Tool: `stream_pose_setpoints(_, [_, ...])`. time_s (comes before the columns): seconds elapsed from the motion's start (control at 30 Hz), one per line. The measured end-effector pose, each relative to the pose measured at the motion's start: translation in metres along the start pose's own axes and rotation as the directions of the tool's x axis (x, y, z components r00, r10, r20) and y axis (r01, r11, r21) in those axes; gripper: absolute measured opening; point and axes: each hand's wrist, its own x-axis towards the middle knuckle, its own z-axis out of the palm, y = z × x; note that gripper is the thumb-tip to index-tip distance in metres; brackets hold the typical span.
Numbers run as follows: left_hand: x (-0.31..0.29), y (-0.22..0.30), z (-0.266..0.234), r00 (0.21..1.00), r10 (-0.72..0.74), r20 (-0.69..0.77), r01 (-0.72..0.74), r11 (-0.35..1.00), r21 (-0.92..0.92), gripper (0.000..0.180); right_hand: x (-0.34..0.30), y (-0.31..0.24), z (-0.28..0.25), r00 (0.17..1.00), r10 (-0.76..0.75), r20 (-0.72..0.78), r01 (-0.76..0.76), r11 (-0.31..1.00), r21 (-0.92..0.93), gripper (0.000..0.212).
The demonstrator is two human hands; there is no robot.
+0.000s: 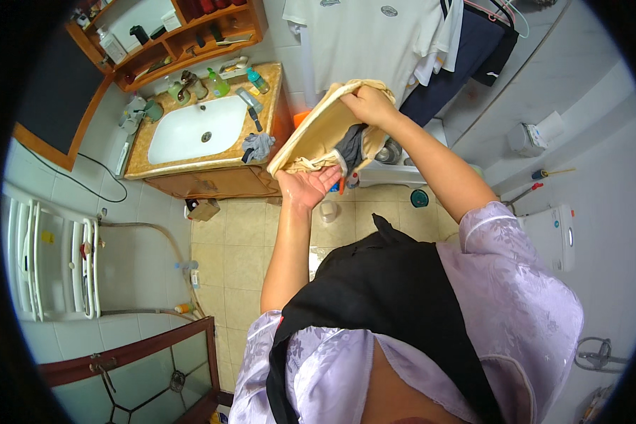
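A pale yellow cloth piece (pixel 316 134) with a wide open mouth, bag-like or a garment, hangs in front of me. My right hand (pixel 371 106) is closed on its upper rim. My left hand (pixel 307 185) is palm up at its lower edge, fingers stretched out and touching the cloth; its thumb is partly hidden. A dark grey cloth (pixel 350 147) shows at the right side of the yellow piece, near my left fingertips. Whether the two are joined I cannot tell.
Left of the cloth stands a vanity with a white sink (pixel 198 131), bottles and a crumpled grey rag (pixel 258 146) on its edge. Clothes hang ahead, including a white shirt (pixel 367 42). A white washer (pixel 550 237) stands right. A glass-paned door (pixel 141 374) is at lower left.
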Motion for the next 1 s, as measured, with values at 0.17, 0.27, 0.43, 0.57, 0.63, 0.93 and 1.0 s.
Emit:
stream_pose_setpoints(0.17, [-0.022,0.022,-0.008,0.996,0.067,0.064,-0.042,0.944,-0.327,0.051,-0.01,0.019,0.005,0.958,-0.138,0.25,0.196,0.954,-0.226,0.046])
stream_pose_setpoints(0.27, [-0.023,0.029,-0.015,0.989,0.116,0.094,-0.091,0.966,-0.241,0.048,0.001,0.035,0.014,0.903,0.08,0.422,-0.006,0.985,-0.174,0.048])
stream_pose_setpoints(0.43, [-0.011,0.006,-0.042,0.976,0.07,-0.208,-0.041,0.989,0.142,0.048,0.012,0.031,0.02,0.835,0.345,0.429,-0.547,0.425,0.721,0.048])
stream_pose_setpoints(0.57, [-0.008,-0.04,-0.025,0.937,-0.087,-0.338,0.174,0.956,0.237,0.061,0.012,0.068,-0.004,0.976,0.06,0.208,-0.093,0.984,0.149,0.044])
stream_pose_setpoints(0.63, [-0.004,-0.05,-0.017,0.932,-0.105,-0.348,0.188,0.958,0.215,0.063,0.01,0.098,-0.001,0.945,0.02,0.326,0.023,0.992,-0.126,0.042])
stream_pose_setpoints(0.93, [0.042,-0.062,-0.065,0.953,0.239,-0.184,-0.254,0.965,-0.061,0.034,-0.01,0.174,0.003,0.914,0.296,0.279,-0.389,0.834,0.391,0.025])
stream_pose_setpoints(1.0, [0.051,-0.072,-0.076,0.933,0.232,-0.275,-0.263,0.961,-0.08,0.029,-0.015,0.175,0.009,0.997,0.063,0.046,-0.063,0.998,0.0,0.024])
